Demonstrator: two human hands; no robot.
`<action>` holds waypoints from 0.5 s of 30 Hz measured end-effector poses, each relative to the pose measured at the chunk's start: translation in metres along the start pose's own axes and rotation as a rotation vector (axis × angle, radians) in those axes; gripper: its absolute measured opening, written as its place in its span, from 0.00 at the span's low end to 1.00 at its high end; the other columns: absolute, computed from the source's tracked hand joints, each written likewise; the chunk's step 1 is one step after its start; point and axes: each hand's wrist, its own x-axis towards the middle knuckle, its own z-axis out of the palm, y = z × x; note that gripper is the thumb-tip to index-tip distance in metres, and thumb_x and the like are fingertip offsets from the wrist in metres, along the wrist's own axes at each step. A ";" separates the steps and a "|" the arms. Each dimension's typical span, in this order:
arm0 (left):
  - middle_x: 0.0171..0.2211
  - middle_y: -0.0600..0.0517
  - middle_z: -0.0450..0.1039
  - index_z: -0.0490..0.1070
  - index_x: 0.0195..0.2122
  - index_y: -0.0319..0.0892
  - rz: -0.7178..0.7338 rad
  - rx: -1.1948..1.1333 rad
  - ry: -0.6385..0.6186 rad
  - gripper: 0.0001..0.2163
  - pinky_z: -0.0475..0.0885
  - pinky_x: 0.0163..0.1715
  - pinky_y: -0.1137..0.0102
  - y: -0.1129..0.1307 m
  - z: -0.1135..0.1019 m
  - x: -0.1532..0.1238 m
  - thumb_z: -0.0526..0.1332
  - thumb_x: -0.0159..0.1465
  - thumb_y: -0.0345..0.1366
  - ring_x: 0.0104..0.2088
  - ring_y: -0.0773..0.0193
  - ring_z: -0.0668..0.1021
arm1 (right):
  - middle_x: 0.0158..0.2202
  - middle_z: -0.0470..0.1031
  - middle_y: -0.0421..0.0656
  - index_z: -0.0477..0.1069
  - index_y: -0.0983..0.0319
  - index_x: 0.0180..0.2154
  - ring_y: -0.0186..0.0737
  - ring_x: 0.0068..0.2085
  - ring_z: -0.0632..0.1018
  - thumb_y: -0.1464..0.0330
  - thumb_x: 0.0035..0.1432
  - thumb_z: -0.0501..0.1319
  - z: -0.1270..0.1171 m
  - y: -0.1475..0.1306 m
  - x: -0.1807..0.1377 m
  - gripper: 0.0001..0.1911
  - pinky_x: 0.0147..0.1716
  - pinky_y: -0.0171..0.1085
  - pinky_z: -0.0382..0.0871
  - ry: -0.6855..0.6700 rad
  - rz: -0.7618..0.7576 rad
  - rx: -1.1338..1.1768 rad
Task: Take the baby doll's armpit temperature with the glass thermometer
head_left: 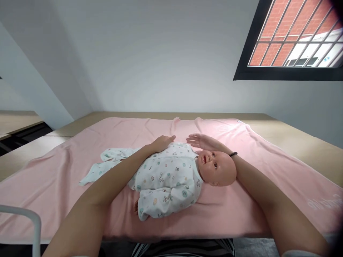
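A baby doll point(171, 178) in a white patterned outfit lies on its back on a pink blanket point(241, 214), its bare head toward the right and its legs toward the left. My left hand point(162, 143) rests at the far side of the doll's body, with the forearm crossing over its legs; the fingertips are partly hidden, and I see no object in this hand. Beyond the doll's head and shoulder, my right hand point(202, 141) lies with its fingers stretched out and nothing in them. A dark beaded bracelet point(233, 154) circles my right wrist.
The blanket covers a light wooden surface point(292, 139) that meets a pale wall point(171, 64). A barred window point(294, 39) with a dark frame is at upper right. At the lower left stands a curved light-grey rail point(34, 221).
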 end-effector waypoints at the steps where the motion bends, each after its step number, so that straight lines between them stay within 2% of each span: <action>1: 0.47 0.47 0.79 0.79 0.40 0.42 0.004 -0.003 0.011 0.35 0.66 0.53 0.63 -0.002 0.001 0.001 0.38 0.70 0.60 0.47 0.53 0.76 | 0.56 0.72 0.49 0.71 0.60 0.54 0.46 0.55 0.75 0.56 0.68 0.58 0.008 0.006 0.002 0.19 0.56 0.51 0.69 0.006 0.017 0.021; 5: 0.46 0.46 0.79 0.79 0.39 0.42 0.024 -0.007 0.045 0.33 0.66 0.53 0.64 -0.006 0.005 0.005 0.39 0.71 0.58 0.46 0.54 0.77 | 0.56 0.71 0.50 0.70 0.61 0.56 0.46 0.52 0.76 0.56 0.69 0.59 0.030 0.010 -0.002 0.21 0.52 0.50 0.72 0.021 0.078 0.084; 11: 0.47 0.47 0.79 0.79 0.41 0.42 0.014 0.002 0.011 0.38 0.67 0.54 0.62 -0.003 0.006 0.002 0.34 0.70 0.61 0.47 0.52 0.77 | 0.56 0.75 0.47 0.63 0.59 0.64 0.49 0.53 0.77 0.52 0.70 0.45 0.045 -0.001 -0.024 0.29 0.55 0.51 0.71 -0.014 0.192 0.213; 15: 0.48 0.46 0.79 0.79 0.45 0.42 0.002 0.045 0.006 0.39 0.66 0.56 0.62 0.000 0.006 0.002 0.33 0.69 0.62 0.49 0.50 0.76 | 0.54 0.76 0.45 0.62 0.56 0.64 0.47 0.55 0.76 0.51 0.70 0.44 0.053 -0.009 -0.031 0.29 0.58 0.50 0.68 -0.066 0.206 0.382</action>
